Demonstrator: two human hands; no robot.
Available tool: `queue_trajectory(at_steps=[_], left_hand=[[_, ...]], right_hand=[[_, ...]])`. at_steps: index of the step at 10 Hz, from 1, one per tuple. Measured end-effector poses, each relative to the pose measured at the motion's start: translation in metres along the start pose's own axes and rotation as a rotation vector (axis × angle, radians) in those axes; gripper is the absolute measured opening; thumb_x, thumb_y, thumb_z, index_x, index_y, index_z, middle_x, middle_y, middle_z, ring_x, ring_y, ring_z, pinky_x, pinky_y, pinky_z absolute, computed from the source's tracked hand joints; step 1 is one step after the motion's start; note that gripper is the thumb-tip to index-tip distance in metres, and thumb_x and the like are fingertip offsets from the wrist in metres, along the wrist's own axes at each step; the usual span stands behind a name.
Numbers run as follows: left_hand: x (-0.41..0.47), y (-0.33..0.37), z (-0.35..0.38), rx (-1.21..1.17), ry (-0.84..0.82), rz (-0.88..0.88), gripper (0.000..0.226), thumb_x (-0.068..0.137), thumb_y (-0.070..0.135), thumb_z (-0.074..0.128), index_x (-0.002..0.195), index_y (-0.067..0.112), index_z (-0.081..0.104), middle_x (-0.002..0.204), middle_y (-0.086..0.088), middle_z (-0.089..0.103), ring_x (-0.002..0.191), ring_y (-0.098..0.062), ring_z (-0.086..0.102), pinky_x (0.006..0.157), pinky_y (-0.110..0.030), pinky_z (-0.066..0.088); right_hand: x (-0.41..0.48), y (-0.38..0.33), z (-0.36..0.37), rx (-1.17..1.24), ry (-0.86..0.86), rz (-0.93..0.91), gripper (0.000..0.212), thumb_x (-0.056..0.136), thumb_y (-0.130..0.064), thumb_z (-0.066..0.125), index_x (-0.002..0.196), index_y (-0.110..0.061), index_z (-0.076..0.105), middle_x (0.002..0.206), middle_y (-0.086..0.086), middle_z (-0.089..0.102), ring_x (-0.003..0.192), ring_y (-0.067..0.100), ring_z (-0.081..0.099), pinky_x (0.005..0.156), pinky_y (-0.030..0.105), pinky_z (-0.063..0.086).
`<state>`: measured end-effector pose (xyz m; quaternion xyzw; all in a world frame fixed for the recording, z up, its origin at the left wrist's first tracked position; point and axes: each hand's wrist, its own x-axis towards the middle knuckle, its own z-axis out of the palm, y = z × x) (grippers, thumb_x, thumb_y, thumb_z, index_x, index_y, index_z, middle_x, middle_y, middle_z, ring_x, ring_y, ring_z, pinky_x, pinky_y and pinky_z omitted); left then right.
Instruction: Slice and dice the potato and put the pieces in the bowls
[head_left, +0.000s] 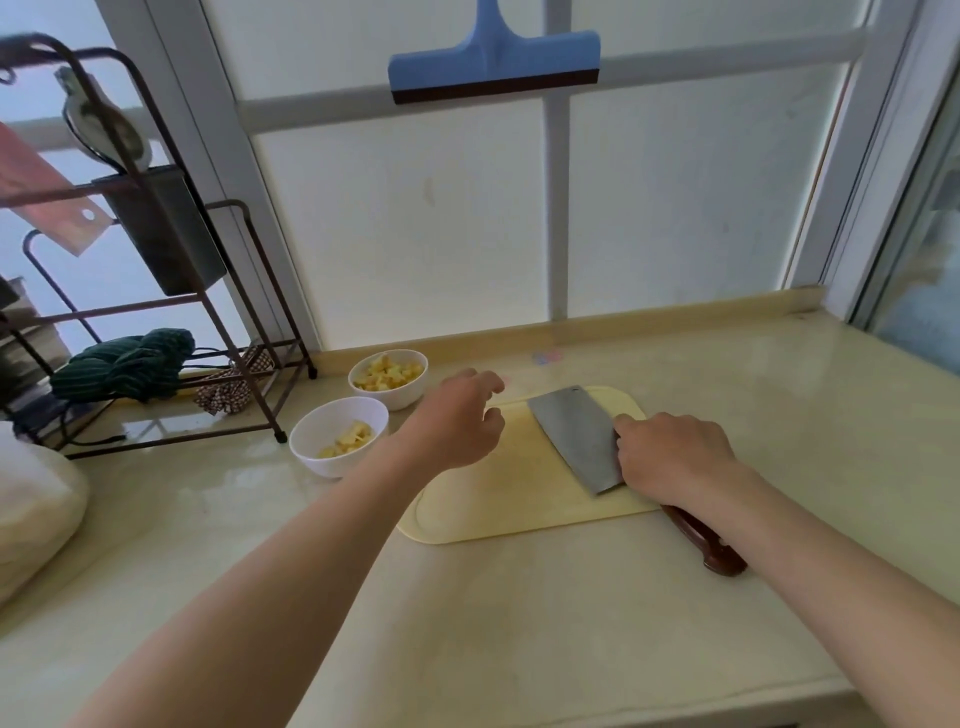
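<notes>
On my left, two bowls hold potato dice: the near bowl (337, 435) a few, the far bowl (388, 378) more. My left hand (457, 421) hovers at the board (519, 499) edge, fingers loosely spread, empty. My right hand (675, 457) presses the cleaver (576, 439) flat on the board, fingers curled at the blade's base.

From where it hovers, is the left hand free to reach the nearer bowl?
Probably yes. The left hand hangs empty beside the nearer bowl, with only bare counter between them.
</notes>
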<state>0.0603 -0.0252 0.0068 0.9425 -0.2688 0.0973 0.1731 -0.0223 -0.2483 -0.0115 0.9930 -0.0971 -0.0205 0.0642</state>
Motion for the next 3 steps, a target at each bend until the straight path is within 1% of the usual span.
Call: queue_trajectory(at_steps=[1, 2, 3], left_hand=[[-0.0015, 0.0015, -0.0015, -0.012, -0.014, -0.014, 0.036, 0.093, 0.023, 0.052, 0.129, 0.021, 0.055, 0.116, 0.002, 0.057, 0.103, -0.019, 0.056, 0.089, -0.038, 0.050], [-0.0043, 0.0003, -0.0021, -0.021, 0.001, -0.008, 0.036, 0.094, 0.022, 0.052, 0.129, 0.021, 0.054, 0.118, 0.002, 0.057, 0.105, -0.017, 0.055, 0.088, -0.032, 0.048], [-0.0061, -0.0012, -0.0075, -0.060, 0.024, -0.024, 0.036, 0.094, 0.021, 0.052, 0.129, 0.019, 0.054, 0.119, 0.001, 0.058, 0.107, -0.017, 0.055, 0.087, -0.028, 0.045]], right_hand=[[-0.0014, -0.0013, -0.0022, 0.009, -0.019, -0.004, 0.032, 0.107, -0.029, 0.030, 0.132, -0.023, 0.050, 0.125, 0.008, 0.060, 0.108, 0.030, 0.058, 0.079, 0.036, 0.038], [-0.0025, 0.0014, -0.0038, 0.038, -0.024, 0.008, 0.029, 0.106, -0.030, 0.032, 0.127, -0.022, 0.050, 0.123, 0.007, 0.060, 0.096, 0.028, 0.051, 0.079, 0.036, 0.039], [-0.0026, 0.0053, -0.0111, 0.108, -0.005, 0.021, 0.025, 0.104, -0.030, 0.037, 0.123, -0.022, 0.050, 0.114, 0.006, 0.059, 0.095, 0.028, 0.053, 0.078, 0.037, 0.040]])
